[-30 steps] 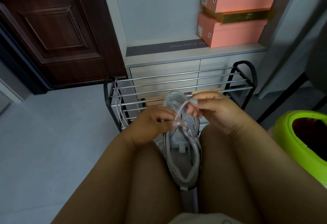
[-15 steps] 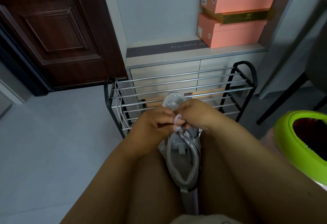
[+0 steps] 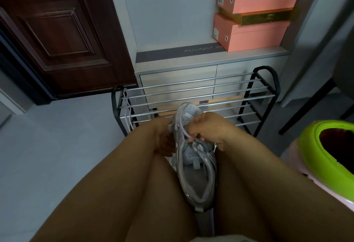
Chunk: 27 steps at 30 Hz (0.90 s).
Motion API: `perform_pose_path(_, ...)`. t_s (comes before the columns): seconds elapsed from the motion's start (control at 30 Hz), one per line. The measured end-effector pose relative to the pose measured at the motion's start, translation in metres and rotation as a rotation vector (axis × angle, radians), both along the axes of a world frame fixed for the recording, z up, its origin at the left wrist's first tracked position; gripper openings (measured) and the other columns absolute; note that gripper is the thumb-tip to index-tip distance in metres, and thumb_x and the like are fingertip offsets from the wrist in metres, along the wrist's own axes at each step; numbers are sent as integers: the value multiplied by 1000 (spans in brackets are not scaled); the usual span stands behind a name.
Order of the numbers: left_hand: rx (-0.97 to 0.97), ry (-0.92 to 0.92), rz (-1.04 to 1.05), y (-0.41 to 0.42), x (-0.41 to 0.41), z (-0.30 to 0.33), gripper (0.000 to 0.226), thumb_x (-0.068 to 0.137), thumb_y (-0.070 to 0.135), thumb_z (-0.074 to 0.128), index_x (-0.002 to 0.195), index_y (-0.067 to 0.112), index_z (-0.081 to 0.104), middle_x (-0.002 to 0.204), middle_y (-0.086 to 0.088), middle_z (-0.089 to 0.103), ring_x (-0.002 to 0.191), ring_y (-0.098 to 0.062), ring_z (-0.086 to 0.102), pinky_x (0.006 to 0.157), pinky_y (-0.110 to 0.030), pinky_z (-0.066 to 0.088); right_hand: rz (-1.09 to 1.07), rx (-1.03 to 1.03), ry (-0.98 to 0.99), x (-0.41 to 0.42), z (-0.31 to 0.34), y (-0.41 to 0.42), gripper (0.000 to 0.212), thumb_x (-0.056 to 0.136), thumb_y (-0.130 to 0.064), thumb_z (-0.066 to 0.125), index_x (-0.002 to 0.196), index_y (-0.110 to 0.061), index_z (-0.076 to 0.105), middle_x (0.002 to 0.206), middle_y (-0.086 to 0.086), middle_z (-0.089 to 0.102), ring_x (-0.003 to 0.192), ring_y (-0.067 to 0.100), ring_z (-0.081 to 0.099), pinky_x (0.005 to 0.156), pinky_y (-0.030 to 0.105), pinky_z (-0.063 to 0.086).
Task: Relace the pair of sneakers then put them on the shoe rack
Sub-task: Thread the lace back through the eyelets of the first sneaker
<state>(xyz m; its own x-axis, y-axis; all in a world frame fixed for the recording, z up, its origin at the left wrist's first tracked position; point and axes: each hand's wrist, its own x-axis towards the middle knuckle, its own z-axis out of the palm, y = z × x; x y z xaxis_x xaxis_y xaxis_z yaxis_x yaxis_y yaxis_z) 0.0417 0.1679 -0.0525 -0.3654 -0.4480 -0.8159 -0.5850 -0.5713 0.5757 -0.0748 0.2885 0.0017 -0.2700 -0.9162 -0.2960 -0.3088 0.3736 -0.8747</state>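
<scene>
A grey-white sneaker (image 3: 195, 167) lies toe-forward between the knees, just before the metal shoe rack (image 3: 249, 96).

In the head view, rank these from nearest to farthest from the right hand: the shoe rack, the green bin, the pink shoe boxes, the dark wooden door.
Measured from the right hand, which pinches the lace:
1. Shoe rack: just beyond the hand, behind the sneaker.
2. Green bin: off to the right.
3. Pink shoe boxes: up on the cabinet, far right.
4. Dark wooden door: far left.
</scene>
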Motion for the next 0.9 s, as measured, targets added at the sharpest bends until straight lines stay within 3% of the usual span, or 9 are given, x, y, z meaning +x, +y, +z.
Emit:
perform_pose_path(0.1, -1, 94, 218, -11, -13, -7, 37, 98, 26, 40, 78, 2, 60, 62, -14, 66, 73, -26, 56, 64, -36, 46, 26, -22, 22, -1, -3, -1, 16, 73, -4, 63, 59, -12, 64, 39, -11, 52, 33, -4, 44, 36, 10, 31)
perform_pose_path(0.23, -65, 271, 365, -33, -26, 9, 22, 93, 19, 47, 78, 6, 59, 74, -11, 67, 80, -25, 56, 80, -34, 48, 76, -47, -30, -9, -12, -5, 13, 74, -2, 61, 65, -9, 67, 43, -10, 52, 36, -1, 44, 38, 12, 34)
perform_pose_path(0.3, -161, 330, 389, -39, -32, 27, 27, 95, 18, 46, 72, 10, 57, 56, -2, 66, 69, -19, 57, 71, -29, 47, 165, -63, -100, -17, -14, -4, 12, 72, 0, 61, 66, -8, 68, 48, -5, 54, 40, 3, 43, 44, 17, 36)
perform_pose_path(0.4, -236, 412, 298, -40, -41, 47, 25, 97, 22, 48, 77, 10, 59, 58, -2, 69, 62, -14, 66, 68, -28, 52, 544, -79, -212, -30, -10, -2, 9, 64, -4, 65, 72, -3, 68, 59, -5, 62, 53, 6, 54, 58, 22, 43)
perform_pose_path(0.53, -370, 473, 212, -41, -45, 53, 24, 97, 18, 48, 79, 8, 61, 65, -3, 72, 65, -13, 68, 69, -28, 55, 1002, -16, -111, -35, -1, 3, 16, 68, -12, 69, 79, -24, 66, 82, 3, 59, 78, 14, 55, 76, 30, 44)
perform_pose_path(0.63, -484, 542, 135, -34, -46, 57, 26, 98, 16, 47, 79, 5, 63, 70, -4, 73, 72, -16, 69, 74, -30, 54, 792, 5, -24, -31, 1, 6, 10, 69, -12, 64, 76, -19, 64, 76, 1, 59, 69, 6, 55, 68, 21, 43)
perform_pose_path(0.7, -519, 583, 101, -28, -45, 60, 27, 98, 16, 47, 81, 4, 64, 72, -6, 73, 73, -17, 70, 77, -30, 56, 528, -12, 105, -27, -1, 5, 5, 75, -14, 67, 78, -11, 65, 72, 6, 60, 63, 10, 53, 64, 29, 44)
perform_pose_path(0.83, -434, 713, 141, -16, -40, 68, 27, 99, 15, 46, 83, 3, 63, 77, -9, 73, 79, -21, 71, 86, -35, 55, 202, -37, 565, -9, -1, -2, 45, 76, -57, 63, 62, -14, 62, 60, 0, 58, 58, 11, 54, 54, 25, 40)
perform_pose_path(0.9, -348, 775, 174, -14, -36, 70, 26, 99, 16, 45, 83, 4, 62, 80, -11, 72, 82, -22, 71, 87, -36, 55, 214, 15, 693, 0, -3, -7, 48, 76, -59, 61, 55, -17, 55, 54, -2, 52, 59, 13, 54, 53, 24, 35)
